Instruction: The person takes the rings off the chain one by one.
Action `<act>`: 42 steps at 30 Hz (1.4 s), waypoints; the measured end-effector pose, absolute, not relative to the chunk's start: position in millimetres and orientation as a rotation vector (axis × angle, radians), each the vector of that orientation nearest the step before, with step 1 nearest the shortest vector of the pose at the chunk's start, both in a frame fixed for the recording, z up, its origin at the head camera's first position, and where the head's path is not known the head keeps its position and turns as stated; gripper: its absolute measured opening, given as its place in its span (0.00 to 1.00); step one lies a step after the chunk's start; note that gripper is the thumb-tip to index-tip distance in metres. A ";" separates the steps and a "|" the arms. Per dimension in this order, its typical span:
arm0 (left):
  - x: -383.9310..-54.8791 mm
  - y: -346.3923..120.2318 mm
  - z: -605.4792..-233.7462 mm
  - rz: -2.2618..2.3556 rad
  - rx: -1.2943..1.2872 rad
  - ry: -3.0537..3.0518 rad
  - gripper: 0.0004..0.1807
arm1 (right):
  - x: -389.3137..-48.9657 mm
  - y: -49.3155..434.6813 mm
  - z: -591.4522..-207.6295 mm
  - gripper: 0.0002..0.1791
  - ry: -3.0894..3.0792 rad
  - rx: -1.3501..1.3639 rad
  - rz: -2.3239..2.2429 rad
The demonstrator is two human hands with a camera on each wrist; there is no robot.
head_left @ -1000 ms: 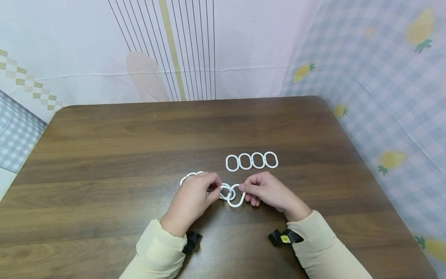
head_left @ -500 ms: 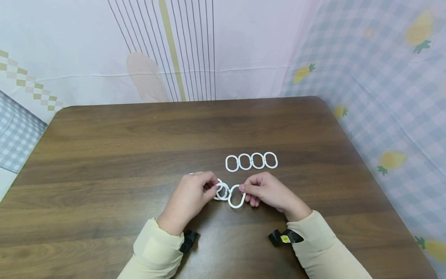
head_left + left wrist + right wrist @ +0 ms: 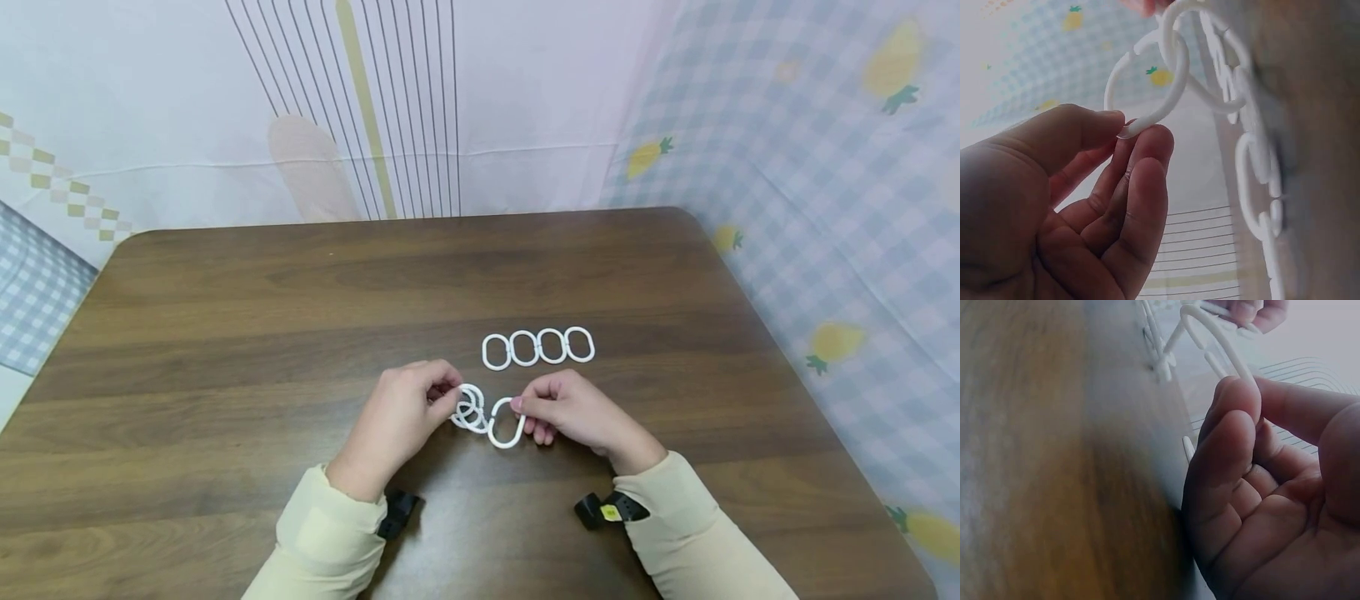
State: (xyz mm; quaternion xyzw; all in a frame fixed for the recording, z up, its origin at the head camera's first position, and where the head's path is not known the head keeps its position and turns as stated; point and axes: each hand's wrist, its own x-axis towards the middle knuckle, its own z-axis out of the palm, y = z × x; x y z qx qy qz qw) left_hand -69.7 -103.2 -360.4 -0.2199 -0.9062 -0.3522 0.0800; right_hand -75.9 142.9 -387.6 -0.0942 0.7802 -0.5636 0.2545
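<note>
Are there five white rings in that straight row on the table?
No, the head view shows four white rings in the row, lying beyond the ring pinched in the right grip.

Rings (image 3: 504, 446) are plain white; the tabletop (image 3: 300, 317) is brown with darker wood grain. Sleeves (image 3: 330, 521) are pale cream, wrist straps (image 3: 395, 514) black, the right one carrying a yellow label (image 3: 611, 512). Rear cloth (image 3: 525, 100): white, dark-lined, one olive band (image 3: 365, 100); side cloth (image 3: 787, 208): blue-and-white gingham with yellow pineapples (image 3: 836, 342).

No text can be read. The yellow label (image 3: 611, 512) on the right strap (image 3: 634, 507), nearer the table's (image 3: 225, 333) right edge than its left, is too small to make out.
</note>
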 end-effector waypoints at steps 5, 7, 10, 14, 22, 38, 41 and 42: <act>-70.5 -105.7 -354.0 -1.110 -0.635 -2.711 0.05 | -77.0 144.5 -388.0 0.15 2.123 -0.257 -1.541; -72.0 -106.5 -353.2 -1.127 -0.623 -2.720 0.04 | -77.1 145.1 -388.1 0.15 2.123 -0.254 -1.546; -74.2 -107.9 -352.7 -1.145 -0.604 -2.737 0.04 | -76.7 145.0 -387.4 0.14 2.116 -0.244 -1.555; -77.4 -109.6 -352.3 -1.161 -0.589 -2.753 0.01 | -76.4 144.2 -386.5 0.12 2.103 -0.223 -1.572; -81.9 -111.2 -347.8 -1.174 -0.551 -2.772 0.02 | -76.0 141.6 -387.5 0.10 2.096 -0.179 -1.606; -82.3 -112.0 -340.6 -1.216 -0.516 -2.784 0.02 | -86.5 141.7 -366.9 0.10 2.350 -0.123 -1.603; -82.7 -110.6 -340.3 -1.220 -0.521 -2.792 0.02 | -92.0 141.7 -363.4 0.06 2.449 -0.155 -1.506; -82.5 -110.1 -340.0 -1.224 -0.522 -2.794 0.02 | -93.9 141.3 -362.5 0.04 2.481 -0.170 -1.467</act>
